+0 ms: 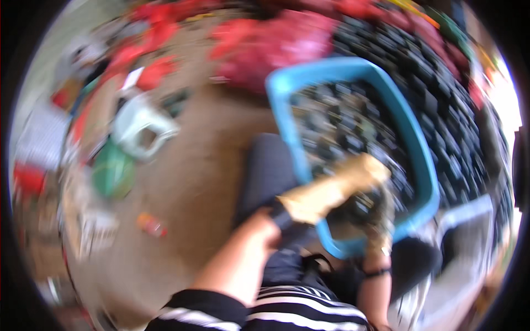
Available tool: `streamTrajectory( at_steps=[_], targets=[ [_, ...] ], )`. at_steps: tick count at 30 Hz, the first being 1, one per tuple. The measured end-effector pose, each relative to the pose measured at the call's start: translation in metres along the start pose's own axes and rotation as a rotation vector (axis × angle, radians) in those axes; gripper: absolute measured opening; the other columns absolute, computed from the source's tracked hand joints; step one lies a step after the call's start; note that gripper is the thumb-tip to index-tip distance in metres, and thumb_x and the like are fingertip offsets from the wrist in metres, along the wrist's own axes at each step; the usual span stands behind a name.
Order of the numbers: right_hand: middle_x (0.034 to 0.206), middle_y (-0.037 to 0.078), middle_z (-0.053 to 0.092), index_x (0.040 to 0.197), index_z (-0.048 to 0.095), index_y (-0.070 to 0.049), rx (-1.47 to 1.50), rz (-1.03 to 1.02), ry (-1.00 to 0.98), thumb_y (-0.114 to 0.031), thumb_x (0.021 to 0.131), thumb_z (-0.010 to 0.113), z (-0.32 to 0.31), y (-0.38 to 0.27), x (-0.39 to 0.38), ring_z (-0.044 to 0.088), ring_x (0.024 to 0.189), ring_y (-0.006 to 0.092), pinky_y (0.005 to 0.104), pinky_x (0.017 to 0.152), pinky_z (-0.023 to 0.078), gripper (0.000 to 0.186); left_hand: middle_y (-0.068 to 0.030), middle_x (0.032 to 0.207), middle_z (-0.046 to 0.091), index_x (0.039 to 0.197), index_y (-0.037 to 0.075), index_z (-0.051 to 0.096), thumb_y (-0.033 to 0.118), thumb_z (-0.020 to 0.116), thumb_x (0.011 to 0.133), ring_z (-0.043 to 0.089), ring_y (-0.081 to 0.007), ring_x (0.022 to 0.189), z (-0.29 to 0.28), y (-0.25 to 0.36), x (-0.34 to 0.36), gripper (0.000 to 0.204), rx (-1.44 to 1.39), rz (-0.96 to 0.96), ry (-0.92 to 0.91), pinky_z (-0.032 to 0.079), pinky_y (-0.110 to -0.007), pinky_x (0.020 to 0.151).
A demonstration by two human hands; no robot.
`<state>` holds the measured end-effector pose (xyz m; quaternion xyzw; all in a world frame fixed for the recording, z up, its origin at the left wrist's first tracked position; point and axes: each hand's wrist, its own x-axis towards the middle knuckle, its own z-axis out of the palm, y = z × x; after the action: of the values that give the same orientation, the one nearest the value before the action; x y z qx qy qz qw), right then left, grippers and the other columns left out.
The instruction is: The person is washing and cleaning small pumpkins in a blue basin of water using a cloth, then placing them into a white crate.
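Observation:
In front of me stands a blue plastic tub (pixel 422 160), with many small dark and pale pieces (pixel 337 118) in it, too smeared to name. My left hand (pixel 369 170), in a tan glove, reaches across the tub's near left rim and is over the pieces. My right hand (pixel 381 212), in a mottled, dirty glove, is inside the tub near its lower right side, just below the left hand. Blur hides the fingers of both hands, and I cannot make out anything in them.
A large heap of dark pieces (pixel 436 110) lies right of the tub. Pinkish-red sacks (pixel 281 47) lie beyond it. Far left on the brown floor (pixel 193 182) are a white plastic stool (pixel 141 124), a green round object (pixel 112 171) and a small orange-red item (pixel 150 224). A grey crate-like container (pixel 466 212) sits at right.

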<state>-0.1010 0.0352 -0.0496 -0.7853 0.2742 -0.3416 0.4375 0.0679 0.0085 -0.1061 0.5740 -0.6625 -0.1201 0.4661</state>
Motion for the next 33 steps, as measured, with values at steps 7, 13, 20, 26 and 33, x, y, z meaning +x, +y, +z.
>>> streamTrajectory(
  at_steps=[7,13,20,26,33],
  targets=[
    [0.117,0.004,0.068,0.133,0.057,-0.005,0.592,0.244,0.13,-0.009,0.087,0.078,-0.021,0.014,0.011,0.065,0.106,0.0146,0.0316,0.097,0.054,0.051,-0.0049,0.077,0.069,0.103,-0.002,0.068,0.031,0.047,0.11,0.062,-0.0122,0.068,-0.001,0.063,0.033,0.04,-0.693,-0.586,-0.111,0.051,-0.03,0.066],
    [0.111,0.01,0.074,0.125,0.067,-0.009,1.053,0.67,0.566,-0.036,0.107,0.053,-0.049,0.059,0.008,0.072,0.1,0.0228,0.0389,0.089,0.06,0.036,-0.011,0.121,0.067,0.146,0.004,0.05,0.027,0.069,0.098,0.063,-0.0179,0.112,-0.022,0.103,0.018,0.056,-0.292,-0.276,-0.303,0.05,-0.031,0.098],
    [0.093,0.012,0.073,0.11,0.066,-0.008,-0.533,0.46,0.349,-0.019,0.096,0.062,-0.031,0.054,0.011,0.075,0.086,0.0296,0.0423,0.073,0.059,0.019,-0.0131,0.148,0.052,0.162,0.014,0.031,-0.002,0.082,0.077,0.052,-0.0256,0.133,-0.027,0.092,-0.005,0.1,-0.838,-0.747,-0.289,0.043,-0.036,0.114],
    [0.114,0.012,0.069,0.119,0.067,-0.006,-0.326,0.109,0.2,-0.02,0.094,0.063,-0.035,0.063,0.01,0.068,0.106,0.0308,0.04,0.091,0.055,0.029,-0.0198,0.152,0.05,0.157,0.01,0.037,0.021,0.092,0.068,0.048,-0.0326,0.142,-0.032,0.111,0.007,0.105,0.066,-0.567,-0.607,0.039,-0.041,0.119],
    [0.13,0.012,0.068,0.131,0.061,-0.003,0.858,0.402,0.41,-0.015,0.074,0.089,-0.025,0.124,-0.021,0.065,0.121,0.0258,0.0351,0.105,0.051,0.064,-0.0116,0.132,0.064,0.145,0.005,0.054,0.02,0.066,0.098,0.064,-0.0214,0.12,-0.02,0.12,0.016,0.051,-0.919,-0.731,-0.397,0.05,-0.036,0.107]
  ],
)
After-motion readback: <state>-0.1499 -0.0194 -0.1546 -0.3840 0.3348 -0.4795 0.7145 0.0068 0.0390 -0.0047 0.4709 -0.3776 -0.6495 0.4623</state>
